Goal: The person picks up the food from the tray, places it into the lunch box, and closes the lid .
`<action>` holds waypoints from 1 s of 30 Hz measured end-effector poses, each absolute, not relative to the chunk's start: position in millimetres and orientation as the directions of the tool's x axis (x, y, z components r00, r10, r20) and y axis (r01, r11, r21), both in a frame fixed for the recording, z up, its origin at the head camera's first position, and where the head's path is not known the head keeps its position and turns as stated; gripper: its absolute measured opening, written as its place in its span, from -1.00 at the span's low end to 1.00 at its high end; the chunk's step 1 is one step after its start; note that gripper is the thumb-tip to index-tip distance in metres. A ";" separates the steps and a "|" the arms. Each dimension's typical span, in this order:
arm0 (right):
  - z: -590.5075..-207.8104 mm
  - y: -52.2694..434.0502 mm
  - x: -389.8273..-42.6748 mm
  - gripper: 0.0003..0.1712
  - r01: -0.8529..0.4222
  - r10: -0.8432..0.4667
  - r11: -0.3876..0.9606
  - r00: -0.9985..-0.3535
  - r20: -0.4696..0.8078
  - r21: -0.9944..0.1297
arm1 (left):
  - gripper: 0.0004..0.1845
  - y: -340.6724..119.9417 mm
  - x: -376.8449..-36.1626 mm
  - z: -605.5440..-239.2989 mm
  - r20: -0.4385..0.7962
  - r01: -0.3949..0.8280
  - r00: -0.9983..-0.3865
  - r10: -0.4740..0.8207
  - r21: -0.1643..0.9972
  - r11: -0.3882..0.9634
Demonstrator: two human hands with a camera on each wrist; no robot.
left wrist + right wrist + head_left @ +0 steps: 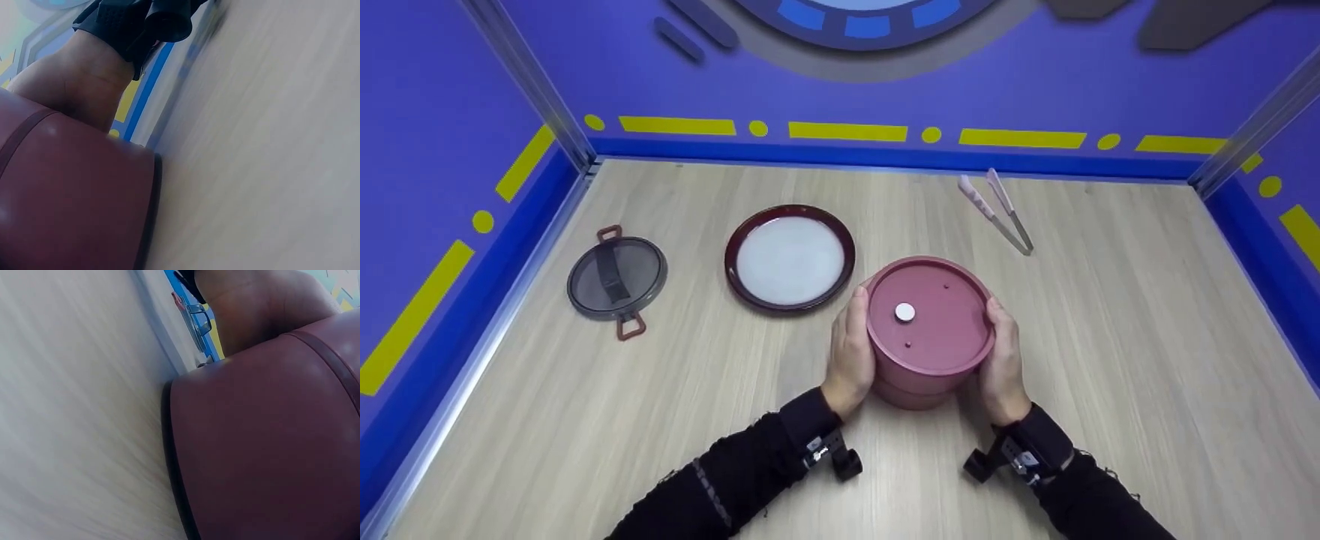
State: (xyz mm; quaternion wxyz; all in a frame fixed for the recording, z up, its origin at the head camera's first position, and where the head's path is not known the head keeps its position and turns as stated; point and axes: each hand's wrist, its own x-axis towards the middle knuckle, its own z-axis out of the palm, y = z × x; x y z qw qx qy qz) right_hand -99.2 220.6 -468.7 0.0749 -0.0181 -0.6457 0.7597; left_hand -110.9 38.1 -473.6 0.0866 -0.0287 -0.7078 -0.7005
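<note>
Between both hands is a dusty-red round canister (931, 300) with a recessed top, a white round button and two small pegs. My left hand (851, 356) grips its left side, and my right hand (1003, 360) grips the right side, thumbs near the upper rim. In the left wrist view, the canister's wall (79, 191) shows a dark band and a black lower edge. The same wall (264, 439) fills much of the right wrist view. Whether its base touches the table is not clear. Most fingers are hidden behind it.
A dark-red-rimmed plate with a white middle (790, 259) lies behind and left of the canister. Farther left is a grey round lidded dish (637, 274) with two reddish loop handles. Pink-handled tongs (1005, 217) lie at the back right. Blue-purple walls (840, 97) border the wooden table (1132, 337).
</note>
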 end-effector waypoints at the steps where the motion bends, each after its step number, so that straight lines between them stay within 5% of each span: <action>1: -468.7 220.5 -99.8 -0.31 -0.095 0.134 -0.158 -0.988 0.074 -0.983 | -0.40 38.4 -110.8 -474.0 0.162 0.161 -0.983 -0.084 0.987 0.016; 30: -470.9 219.3 -96.0 -0.25 -0.053 0.077 -0.196 -0.996 0.039 -0.979 | -0.39 33.3 -117.2 -473.9 0.190 0.187 -0.982 0.020 0.978 -0.096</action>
